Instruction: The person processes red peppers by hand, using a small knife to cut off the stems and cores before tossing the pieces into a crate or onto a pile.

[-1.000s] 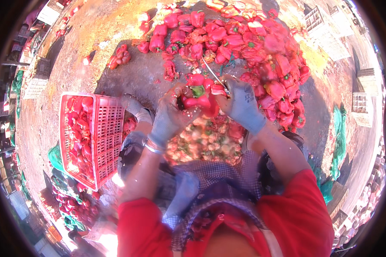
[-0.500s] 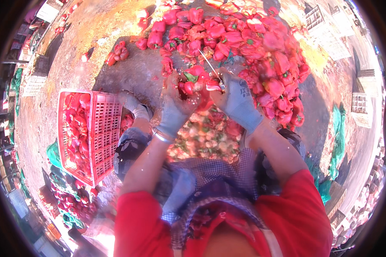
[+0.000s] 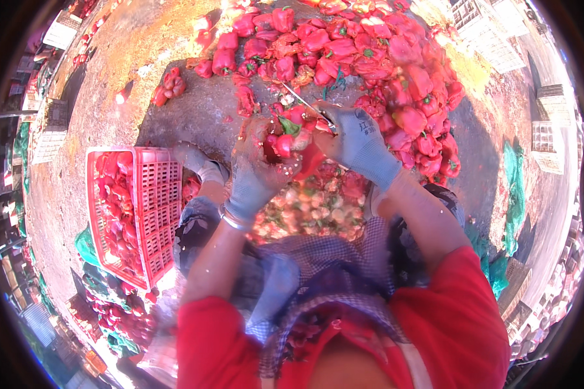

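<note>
My left hand [image 3: 256,170], in a pale blue-grey work glove, is closed round a red bell pepper [image 3: 283,146]. A green leafy bit [image 3: 289,126] shows on top of it. In the same kind of glove, my right hand [image 3: 362,146] grips a knife [image 3: 307,104], whose thin blade points up and left above the pepper. The knife's handle is mostly hidden in the fingers. More red pepper flesh [image 3: 310,159] shows between the hands. Below them, between my knees, lies a blurred heap of pale and green pepper scraps [image 3: 308,212].
A large pile of red peppers [image 3: 416,120] covers the ground ahead and to the right. At my left stands a red plastic crate [image 3: 160,211] holding red pepper pieces. Green netting [image 3: 512,198] lies at right; pale crates [image 3: 486,39] stand farther off.
The knife has swung leftward, its tip lower and farther left. My left hand and the pepper have shifted slightly left. My right hand has moved only a little.
</note>
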The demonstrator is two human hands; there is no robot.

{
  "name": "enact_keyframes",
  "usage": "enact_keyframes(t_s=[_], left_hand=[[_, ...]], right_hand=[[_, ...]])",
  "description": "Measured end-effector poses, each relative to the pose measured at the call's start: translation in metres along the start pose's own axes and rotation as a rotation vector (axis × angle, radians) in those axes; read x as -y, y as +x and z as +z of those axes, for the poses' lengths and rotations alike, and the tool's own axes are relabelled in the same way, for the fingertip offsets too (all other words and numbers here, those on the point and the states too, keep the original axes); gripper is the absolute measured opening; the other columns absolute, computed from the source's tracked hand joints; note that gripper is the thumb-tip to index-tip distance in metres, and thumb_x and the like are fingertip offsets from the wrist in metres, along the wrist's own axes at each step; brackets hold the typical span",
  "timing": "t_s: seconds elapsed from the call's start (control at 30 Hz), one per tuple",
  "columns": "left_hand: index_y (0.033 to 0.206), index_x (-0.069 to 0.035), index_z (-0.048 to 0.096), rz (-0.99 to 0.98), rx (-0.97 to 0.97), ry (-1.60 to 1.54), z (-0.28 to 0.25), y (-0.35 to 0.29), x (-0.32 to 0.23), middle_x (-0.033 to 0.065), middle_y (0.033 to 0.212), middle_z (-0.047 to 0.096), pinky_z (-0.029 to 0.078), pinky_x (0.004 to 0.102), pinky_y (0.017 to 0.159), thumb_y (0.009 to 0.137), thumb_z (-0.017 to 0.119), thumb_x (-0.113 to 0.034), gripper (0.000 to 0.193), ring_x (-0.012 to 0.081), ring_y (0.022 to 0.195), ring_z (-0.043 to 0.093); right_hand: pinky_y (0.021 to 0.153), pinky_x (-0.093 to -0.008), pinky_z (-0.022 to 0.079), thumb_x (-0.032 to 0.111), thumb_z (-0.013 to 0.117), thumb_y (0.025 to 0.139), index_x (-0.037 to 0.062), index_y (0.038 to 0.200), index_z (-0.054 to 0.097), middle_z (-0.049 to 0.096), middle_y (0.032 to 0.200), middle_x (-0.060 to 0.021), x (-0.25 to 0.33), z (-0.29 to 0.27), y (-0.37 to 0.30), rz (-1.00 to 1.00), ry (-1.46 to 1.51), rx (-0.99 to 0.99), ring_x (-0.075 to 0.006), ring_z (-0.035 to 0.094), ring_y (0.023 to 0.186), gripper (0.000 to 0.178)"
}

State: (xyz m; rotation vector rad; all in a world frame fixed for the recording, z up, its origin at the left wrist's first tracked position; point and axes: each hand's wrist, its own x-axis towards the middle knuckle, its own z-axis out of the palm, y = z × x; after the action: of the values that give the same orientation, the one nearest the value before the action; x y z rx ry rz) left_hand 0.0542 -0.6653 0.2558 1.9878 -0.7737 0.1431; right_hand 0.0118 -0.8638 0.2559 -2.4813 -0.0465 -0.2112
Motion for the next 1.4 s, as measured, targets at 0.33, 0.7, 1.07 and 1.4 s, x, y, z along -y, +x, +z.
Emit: enact_keyframes(t_s=[0.33, 0.7, 1.07, 1.4], left_hand=[[0.104, -0.001, 0.051, -0.146, -0.021, -0.150, -0.019, -0.003, 0.015, 0.0068, 0.101, 0.057, 0.048, 0.0291, 0.083, 0.070, 0.079, -0.007, 0.045, 0.0139, 0.090, 0.055], [0.103, -0.002, 0.051, 0.010, 0.073, -0.062, -0.022, 0.005, 0.010, 0.0115, 0.098, 0.058, 0.050, 0.0312, 0.078, 0.069, 0.077, -0.014, 0.044, 0.0198, 0.087, 0.059], [0.099, -0.003, 0.052, 0.077, 0.097, -0.085, -0.025, 0.005, 0.011, 0.0102, 0.099, 0.058, 0.050, 0.0330, 0.081, 0.068, 0.078, -0.014, 0.042, 0.0215, 0.091, 0.060], [0.100, -0.002, 0.051, -0.224, -0.238, -0.318, -0.045, 0.002, 0.027, 0.0074, 0.096, 0.057, 0.050, 0.0279, 0.076, 0.072, 0.073, -0.003, 0.036, 0.0138, 0.084, 0.058]], right_hand=[[0.083, -0.0375, 0.049, 0.016, 0.070, 0.079, 0.0032, 0.123, 0.057, 0.064, 0.106, -0.0213, -0.016, 0.005, 0.008, 0.041, 0.155, 0.044, -0.0294, 0.065, 0.097, 0.047], [0.096, -0.0386, 0.046, 0.011, 0.074, 0.080, 0.0053, 0.140, 0.040, 0.054, 0.128, -0.0130, -0.003, -0.014, 0.018, 0.159, 0.428, 0.288, -0.0194, 0.053, 0.116, 0.069], [0.075, -0.0415, 0.051, 0.028, 0.070, 0.075, 0.0110, 0.135, 0.047, 0.065, 0.089, -0.0237, -0.011, -0.004, 0.013, 0.013, 0.353, 0.367, -0.0326, 0.067, 0.080, 0.067], [0.068, -0.0305, 0.050, 0.018, 0.070, 0.077, 0.0053, 0.129, 0.052, 0.064, 0.093, -0.0152, 0.000, 0.014, 0.007, 0.340, 0.721, 0.369, -0.0126, 0.060, 0.081, 0.057]])
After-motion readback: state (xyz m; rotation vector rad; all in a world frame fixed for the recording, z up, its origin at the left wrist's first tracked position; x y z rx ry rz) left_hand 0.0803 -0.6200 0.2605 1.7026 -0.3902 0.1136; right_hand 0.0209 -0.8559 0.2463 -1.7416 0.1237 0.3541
